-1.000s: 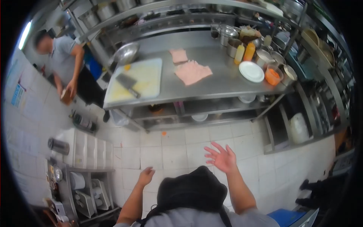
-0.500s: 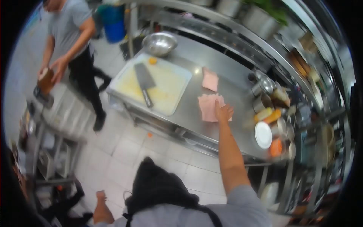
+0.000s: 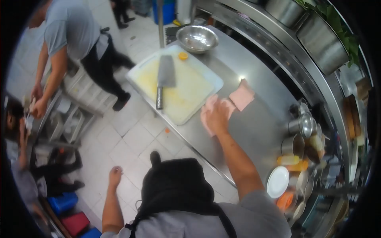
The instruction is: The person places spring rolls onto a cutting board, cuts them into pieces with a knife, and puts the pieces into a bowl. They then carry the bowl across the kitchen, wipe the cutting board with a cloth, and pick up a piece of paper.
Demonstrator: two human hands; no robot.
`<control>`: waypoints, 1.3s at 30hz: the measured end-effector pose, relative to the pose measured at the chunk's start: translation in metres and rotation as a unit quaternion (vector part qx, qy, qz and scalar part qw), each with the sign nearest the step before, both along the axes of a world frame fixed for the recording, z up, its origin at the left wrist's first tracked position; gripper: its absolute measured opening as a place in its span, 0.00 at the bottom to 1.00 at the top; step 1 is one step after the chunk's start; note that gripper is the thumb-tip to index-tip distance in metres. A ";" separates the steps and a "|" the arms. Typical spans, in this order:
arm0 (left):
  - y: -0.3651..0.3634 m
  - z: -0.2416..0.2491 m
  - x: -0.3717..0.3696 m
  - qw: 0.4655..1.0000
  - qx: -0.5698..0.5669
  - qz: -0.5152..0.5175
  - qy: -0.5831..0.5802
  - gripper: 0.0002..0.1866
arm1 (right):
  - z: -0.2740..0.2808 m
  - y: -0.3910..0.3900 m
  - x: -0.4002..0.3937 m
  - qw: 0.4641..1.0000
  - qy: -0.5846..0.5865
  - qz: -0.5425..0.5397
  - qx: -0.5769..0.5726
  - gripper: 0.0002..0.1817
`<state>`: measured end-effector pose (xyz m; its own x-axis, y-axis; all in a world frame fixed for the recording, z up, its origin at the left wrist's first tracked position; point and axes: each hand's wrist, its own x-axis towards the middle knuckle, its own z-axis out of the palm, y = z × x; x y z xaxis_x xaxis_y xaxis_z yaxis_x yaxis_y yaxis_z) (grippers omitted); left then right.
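My right hand (image 3: 217, 119) is on a pink cloth (image 3: 207, 113) on the steel table, beside the cutting board's right edge, its fingers closed around part of it. A second folded pink cloth (image 3: 241, 95) lies just to the right. On the white cutting board (image 3: 188, 85) rest a cleaver (image 3: 166, 73), its handle toward me, and a small orange piece (image 3: 183, 56). My left hand (image 3: 115, 174) hangs low over the floor, away from the table; its fingers look curled but are too small to read.
A metal bowl (image 3: 197, 39) stands behind the board. Pots, bottles and a white plate (image 3: 278, 181) crowd the table's right end. One co-worker (image 3: 71, 31) bends at the left, another is at the lower left. Large pots (image 3: 323, 41) sit on the upper shelf.
My right hand has drawn the nearer cloth left toward the board, and the cloth is now bunched. My left hand is raised slightly. The view has shifted, and the co-worker leans farther over the left shelves.
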<state>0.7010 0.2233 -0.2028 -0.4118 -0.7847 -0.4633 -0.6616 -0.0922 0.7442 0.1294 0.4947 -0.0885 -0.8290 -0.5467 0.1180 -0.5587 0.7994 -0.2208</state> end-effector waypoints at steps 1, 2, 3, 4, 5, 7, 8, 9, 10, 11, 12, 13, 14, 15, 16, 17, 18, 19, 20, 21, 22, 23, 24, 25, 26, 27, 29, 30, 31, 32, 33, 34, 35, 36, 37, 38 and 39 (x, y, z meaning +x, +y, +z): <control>0.034 0.006 -0.011 1.000 -0.013 0.003 0.025 0.13 | 0.005 -0.004 0.035 0.998 0.028 0.030 -0.040 0.32; 0.064 0.003 -0.013 1.000 0.005 -0.029 0.008 0.12 | 0.044 -0.002 0.073 0.984 -0.092 0.145 -0.036 0.28; 0.077 -0.053 0.012 0.990 -0.029 -0.129 0.043 0.12 | 0.080 -0.001 0.104 0.946 -0.196 0.256 -0.039 0.24; 0.115 -0.015 -0.009 0.986 0.019 -0.161 -0.045 0.14 | 0.040 -0.002 0.152 0.945 -0.184 0.264 -0.064 0.24; 0.130 -0.057 0.006 0.970 0.018 -0.227 -0.080 0.16 | -0.002 -0.002 0.198 0.855 -0.099 0.442 -0.254 0.12; 0.175 -0.052 0.015 0.916 0.016 -0.279 -0.288 0.25 | -0.005 0.015 0.261 0.380 -0.724 0.510 -0.268 0.23; 0.199 -0.033 0.031 0.956 0.041 -0.200 -0.211 0.30 | 0.079 0.031 0.249 0.375 -0.814 0.430 -0.109 0.25; 0.219 -0.042 0.056 0.956 -0.024 -0.141 -0.255 0.27 | 0.050 0.032 0.247 0.464 -0.745 0.446 -0.178 0.27; 0.241 -0.026 0.067 0.974 0.132 0.091 -0.158 0.23 | 0.018 0.038 0.249 0.536 -0.669 0.450 -0.248 0.29; 0.258 -0.017 0.082 0.962 0.161 0.158 -0.154 0.21 | 0.078 0.046 0.223 0.428 -0.783 0.372 -0.257 0.31; 0.270 -0.013 0.102 0.943 0.194 0.223 -0.150 0.19 | 0.099 0.051 0.193 0.472 -0.755 0.370 -0.264 0.32; 0.282 -0.012 0.118 0.939 0.186 0.228 -0.176 0.20 | 0.118 0.055 0.160 0.511 -0.727 0.370 -0.272 0.33; 0.298 -0.010 0.139 0.933 0.180 0.237 -0.202 0.20 | 0.160 0.063 0.127 0.543 -0.678 0.409 -0.280 0.29; 0.308 -0.010 0.159 0.930 0.196 0.216 -0.225 0.22 | 0.135 0.063 0.093 0.662 -0.570 0.387 -0.295 0.23; 0.321 -0.009 0.173 0.925 0.214 0.199 -0.244 0.24 | 0.104 0.073 0.061 0.776 -0.477 0.273 -0.310 0.18; 0.336 -0.002 0.182 0.924 0.210 0.234 -0.216 0.24 | 0.141 0.083 0.056 0.883 -0.352 0.175 -0.256 0.19; 0.346 0.000 0.187 0.917 0.219 0.247 -0.224 0.25 | 0.132 0.087 0.040 0.918 -0.319 0.108 -0.207 0.25; 0.353 0.000 0.194 0.912 0.213 0.269 -0.224 0.23 | 0.071 0.097 0.014 0.983 -0.061 0.108 -0.133 0.28; 0.354 -0.004 0.199 0.909 0.206 0.291 -0.218 0.23 | 0.109 0.099 0.033 0.986 -0.093 0.093 -0.100 0.28; 0.350 -0.007 0.201 0.908 0.200 0.309 -0.201 0.23 | 0.151 0.104 0.054 0.987 -0.121 0.078 -0.068 0.28; 0.348 -0.011 0.201 0.908 0.209 0.299 -0.206 0.24 | 0.119 0.104 0.055 0.974 -0.119 0.090 -0.171 0.28; 0.348 -0.013 0.206 0.907 0.222 0.285 -0.216 0.25 | 0.084 0.110 0.061 0.951 -0.123 0.097 -0.267 0.28; 0.347 -0.017 0.214 0.905 0.226 0.292 -0.210 0.25 | 0.090 0.107 0.082 0.930 -0.167 0.126 -0.304 0.26; 0.336 -0.025 0.217 0.902 0.248 0.280 -0.214 0.26 | 0.093 0.106 0.111 0.905 -0.207 0.150 -0.339 0.24; 0.317 -0.037 0.216 0.901 0.269 0.262 -0.217 0.27 | 0.083 0.096 0.139 0.862 -0.322 0.160 -0.358 0.22; 0.298 -0.058 0.222 0.900 0.292 0.241 -0.218 0.28 | 0.075 0.088 0.170 0.807 -0.428 0.164 -0.372 0.19; 0.253 -0.071 0.219 0.905 0.302 0.207 -0.215 0.29 | 0.061 0.066 0.238 0.780 -0.520 0.215 -0.272 0.17; 0.221 -0.073 0.221 0.907 0.309 0.185 -0.220 0.30 | 0.061 0.057 0.269 0.781 -0.526 0.292 -0.168 0.21; 0.187 -0.072 0.222 0.923 0.286 0.156 -0.207 0.27 | 0.070 0.044 0.300 0.776 -0.529 0.333 -0.086 0.23; 0.155 -0.068 0.222 0.929 0.274 0.127 -0.212 0.27 | 0.078 0.029 0.331 0.768 -0.530 0.360 -0.009 0.25; 0.123 -0.065 0.222 0.954 0.207 0.158 -0.150 0.25 | 0.076 0.010 0.357 0.764 -0.507 0.399 0.025 0.27; 0.095 -0.063 0.224 0.970 0.148 0.175 -0.084 0.23 | 0.070 -0.005 0.380 0.761 -0.488 0.424 0.058 0.29; 0.066 -0.070 0.232 0.974 0.122 0.187 -0.030 0.20 | 0.070 -0.022 0.402 0.757 -0.453 0.466 0.065 0.30; 0.038 -0.077 0.231 0.974 0.109 0.197 0.033 0.18 | 0.070 -0.035 0.415 0.755 -0.413 0.502 0.082 0.31; 0.017 -0.076 0.233 0.967 0.136 0.210 0.042 0.18 | 0.065 -0.044 0.430 0.769 -0.371 0.519 0.049 0.30; -0.001 -0.070 0.227 0.957 0.158 0.237 0.055 0.17 | 0.074 -0.058 0.437 0.774 -0.319 0.546 0.025 0.29; -0.016 -0.068 0.213 0.963 0.166 0.204 0.061 0.17 | 0.085 -0.073 0.433 0.768 -0.386 0.510 0.039 0.28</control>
<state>0.9138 0.2075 -0.2708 -0.1683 -0.7097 -0.6841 -0.4303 -0.5714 0.6988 0.5620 0.4218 -0.0038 0.2284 -0.9382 -0.2601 -0.6302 0.0612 -0.7740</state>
